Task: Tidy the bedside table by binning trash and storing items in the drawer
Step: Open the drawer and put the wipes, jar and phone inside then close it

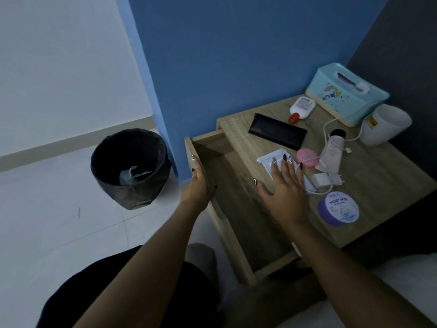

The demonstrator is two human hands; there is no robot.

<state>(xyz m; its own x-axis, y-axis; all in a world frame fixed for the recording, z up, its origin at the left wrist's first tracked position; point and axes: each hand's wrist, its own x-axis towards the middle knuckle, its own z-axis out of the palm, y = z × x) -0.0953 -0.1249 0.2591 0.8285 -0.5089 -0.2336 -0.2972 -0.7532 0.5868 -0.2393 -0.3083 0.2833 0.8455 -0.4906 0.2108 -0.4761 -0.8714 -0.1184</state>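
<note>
The wooden bedside table [369, 185] has its drawer [236, 209] pulled out, and no items show inside it. My left hand [199, 183] rests against the inside of the drawer's front panel, fingers together. My right hand [286, 183] lies flat, fingers spread, on a white flat packet [272, 159] at the table's left edge. Beside it lie a pink round compact [306, 157], a white tube [331, 152], a white charger with cable [320, 181], a purple cream jar [338, 208], a black wallet [277, 131] and a white bottle with a red cap [301, 107].
A black-lined bin [128, 166] with some white scraps inside stands on the floor left of the table. A teal tissue box [347, 93] and a white cup [383, 125] sit at the table's back right. Blue wall behind; bed edge at lower right.
</note>
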